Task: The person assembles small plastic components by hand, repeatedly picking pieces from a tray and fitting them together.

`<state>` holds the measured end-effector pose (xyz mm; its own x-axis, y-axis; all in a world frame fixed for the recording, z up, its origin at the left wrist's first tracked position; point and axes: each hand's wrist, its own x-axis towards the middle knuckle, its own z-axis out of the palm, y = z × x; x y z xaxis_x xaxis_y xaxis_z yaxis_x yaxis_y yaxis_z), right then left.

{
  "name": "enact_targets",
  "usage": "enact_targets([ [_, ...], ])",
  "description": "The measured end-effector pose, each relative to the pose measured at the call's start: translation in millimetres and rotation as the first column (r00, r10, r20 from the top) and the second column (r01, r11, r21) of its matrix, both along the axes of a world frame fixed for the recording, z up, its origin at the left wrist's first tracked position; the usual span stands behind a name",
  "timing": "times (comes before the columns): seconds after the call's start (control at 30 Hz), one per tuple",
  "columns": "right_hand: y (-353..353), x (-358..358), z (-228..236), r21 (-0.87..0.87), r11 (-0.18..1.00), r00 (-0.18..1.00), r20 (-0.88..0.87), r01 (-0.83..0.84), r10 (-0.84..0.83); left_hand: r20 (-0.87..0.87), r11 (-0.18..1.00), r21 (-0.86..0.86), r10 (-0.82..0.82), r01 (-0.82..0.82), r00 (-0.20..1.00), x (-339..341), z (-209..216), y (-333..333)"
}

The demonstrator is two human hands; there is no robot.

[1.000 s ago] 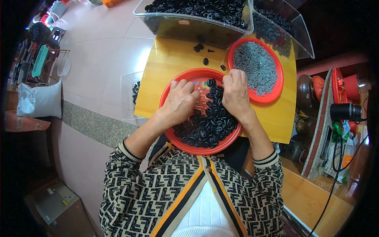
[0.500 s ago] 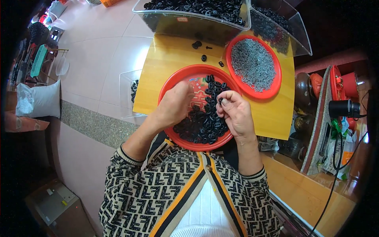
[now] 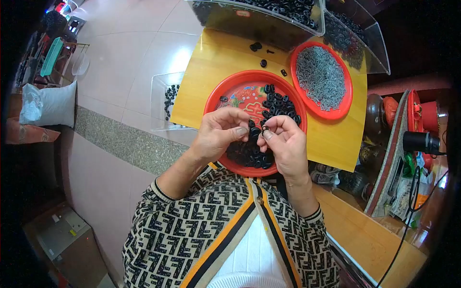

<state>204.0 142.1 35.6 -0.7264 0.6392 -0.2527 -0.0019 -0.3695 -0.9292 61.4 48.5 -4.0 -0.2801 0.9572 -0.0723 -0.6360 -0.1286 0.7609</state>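
A red round tray point(image 3: 214, 91) holds many small black plastic pieces point(image 3: 281, 108), oval with two holes. Over its near half, my two hands face each other, fingertips close but apart. My right hand point(image 3: 288, 144) pinches one small black piece point(image 3: 264, 128) between thumb and forefinger. My left hand point(image 3: 218, 134) has its fingers curled with thumb and forefinger drawn together; black pieces lie right behind its fingertips, so what it holds is unclear. One lone dark piece sits by the tray's left rim. A second red tray point(image 3: 349, 96), full of grey screws point(image 3: 321, 77), stands to the right.
Both trays rest on a yellow board point(image 3: 331, 149). Clear bins point(image 3: 211, 17) of black parts stand at the far edge; several loose pieces point(image 3: 263, 63) lie before them. Lower left of the board is a clear box point(image 3: 158, 103) with black pieces. Shelves with a cable point(image 3: 408, 221) are at right.
My left hand, a closed blur over the tray's left side before, has come down and right, close to my right hand. The whole view has shifted slightly.
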Motion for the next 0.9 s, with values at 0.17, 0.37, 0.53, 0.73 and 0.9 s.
enact_targets([
  [0.17, -19, -4, 7, 0.284, 0.957, 0.994, 0.073, 0.056, -0.08, -0.017, 0.999, 0.037, 0.036, -0.035, 0.999, 3, 1, -4],
  [0.37, -23, -5, 7, 0.573, 0.818, 0.99, 0.084, 0.047, -0.116, -0.092, 0.996, 0.091, 0.02, -0.011, 0.996, 4, 7, -4],
  [0.53, -22, -6, 10, 0.643, 0.766, 0.989, 0.109, 0.006, -0.099, -0.106, 0.995, 0.096, 0.028, -0.017, 0.994, 7, 7, -4],
  [0.73, -21, -6, 13, 0.7, 0.714, 0.986, 0.137, -0.03, -0.093, -0.133, 0.998, 0.063, 0.03, -0.021, 0.991, 7, 7, -4],
  [0.9, -17, -2, 7, 0.732, 0.678, 0.989, 0.136, -0.067, -0.049, -0.479, 1.0, 0.002, 0.015, -0.015, 0.878, 4, 18, -4],
])
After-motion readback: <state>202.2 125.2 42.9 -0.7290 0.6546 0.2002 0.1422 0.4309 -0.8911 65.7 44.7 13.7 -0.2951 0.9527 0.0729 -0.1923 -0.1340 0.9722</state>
